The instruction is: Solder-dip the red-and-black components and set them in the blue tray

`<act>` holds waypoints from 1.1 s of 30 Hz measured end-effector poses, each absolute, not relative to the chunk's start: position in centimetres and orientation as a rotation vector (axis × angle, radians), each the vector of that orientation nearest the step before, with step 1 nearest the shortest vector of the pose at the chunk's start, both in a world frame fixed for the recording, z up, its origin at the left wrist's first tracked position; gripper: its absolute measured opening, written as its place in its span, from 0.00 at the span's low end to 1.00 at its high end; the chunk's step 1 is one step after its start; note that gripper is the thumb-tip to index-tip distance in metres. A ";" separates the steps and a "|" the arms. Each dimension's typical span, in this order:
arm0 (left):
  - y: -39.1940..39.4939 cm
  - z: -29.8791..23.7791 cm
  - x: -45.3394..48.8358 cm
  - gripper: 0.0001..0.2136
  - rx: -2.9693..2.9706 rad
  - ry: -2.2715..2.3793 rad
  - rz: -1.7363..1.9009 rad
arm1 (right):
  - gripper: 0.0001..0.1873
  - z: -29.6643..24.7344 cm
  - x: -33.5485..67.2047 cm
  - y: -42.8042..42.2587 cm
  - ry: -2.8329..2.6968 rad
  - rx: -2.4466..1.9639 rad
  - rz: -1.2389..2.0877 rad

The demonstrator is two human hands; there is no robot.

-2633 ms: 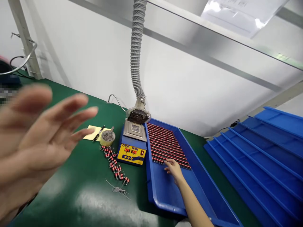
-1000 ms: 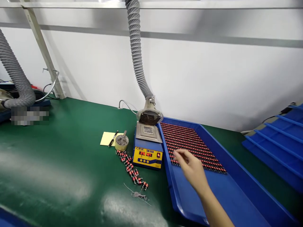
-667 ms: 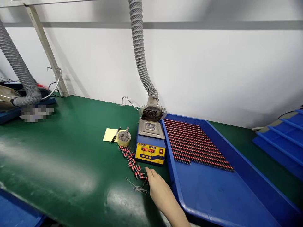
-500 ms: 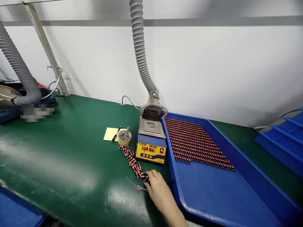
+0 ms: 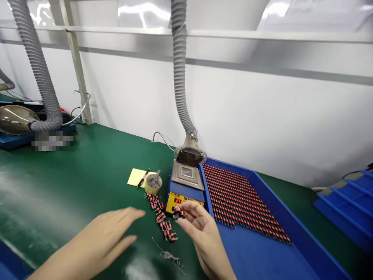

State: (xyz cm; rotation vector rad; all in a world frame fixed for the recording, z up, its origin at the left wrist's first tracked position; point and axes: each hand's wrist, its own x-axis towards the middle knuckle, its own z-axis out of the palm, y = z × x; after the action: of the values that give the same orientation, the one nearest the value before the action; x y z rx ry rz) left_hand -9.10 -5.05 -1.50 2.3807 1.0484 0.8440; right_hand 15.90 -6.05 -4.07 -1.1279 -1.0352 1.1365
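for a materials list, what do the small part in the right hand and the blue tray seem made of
Small part in the right hand: perhaps plastic or coated wire, from its red and black colouring; finish too small to tell.
Blue tray: probably plastic, smooth and low-sheen, from its even colour.

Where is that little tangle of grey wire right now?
In the head view, the tangle of grey wire lies on the green tabletop, low and just left of centre, below the loose red parts and left of the right hand.
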 end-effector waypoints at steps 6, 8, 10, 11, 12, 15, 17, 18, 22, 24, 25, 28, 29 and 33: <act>-1.8 3.1 -1.6 0.23 2.445 0.787 1.000 | 0.17 -0.5 14.8 -3.6 -0.934 -0.940 1.035; -1.5 3.2 -0.1 0.19 2.378 0.762 1.093 | 0.17 -0.5 14.9 -3.2 -0.880 -0.907 1.003; -1.2 2.5 0.7 0.16 2.319 0.742 1.205 | 0.16 -0.7 14.8 -3.2 -0.825 -0.844 1.018; -1.0 2.1 1.0 0.16 2.289 0.715 1.264 | 0.16 -0.8 14.7 -3.2 -0.789 -0.800 1.060; -0.8 1.6 1.1 0.15 2.253 0.682 1.328 | 0.16 -0.9 14.6 -3.3 -0.746 -0.755 1.120; -0.2 0.7 1.4 0.14 2.117 0.600 1.452 | 0.17 -0.9 14.2 -3.7 -0.596 -0.677 1.293; 0.0 0.8 1.4 0.14 1.998 0.607 1.386 | 0.16 -0.9 14.0 -3.9 -0.526 -0.671 1.325; 0.1 0.9 1.3 0.14 1.934 0.613 1.318 | 0.15 -0.9 14.0 -3.9 -0.511 -0.672 1.332; 0.4 1.5 0.9 0.10 1.688 0.594 1.137 | 0.15 -1.2 13.9 -3.5 -0.518 -0.674 1.341; 0.8 1.5 0.7 0.09 1.595 0.585 1.133 | 0.14 -1.6 13.7 -3.2 -0.543 -0.708 1.290; 1.0 1.4 0.6 0.08 1.560 0.585 1.129 | 0.13 -1.8 13.6 -3.1 -0.564 -0.735 1.253; 1.8 1.0 0.5 0.06 1.492 0.576 1.105 | 0.14 -2.4 13.4 -2.8 -0.621 -0.825 1.148; 2.0 0.9 0.5 0.06 1.470 0.566 1.099 | 0.13 -2.6 13.3 -2.8 -0.631 -0.848 1.123; 2.1 0.3 1.1 0.03 1.223 0.491 1.135 | 0.12 -3.3 13.1 -2.6 -0.669 -0.909 1.076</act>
State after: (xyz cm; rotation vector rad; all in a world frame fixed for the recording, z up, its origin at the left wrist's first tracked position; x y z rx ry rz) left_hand 1.12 2.11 0.29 1.2232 0.4911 1.1355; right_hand 13.14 -2.63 -3.28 -0.9086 -0.6688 1.0764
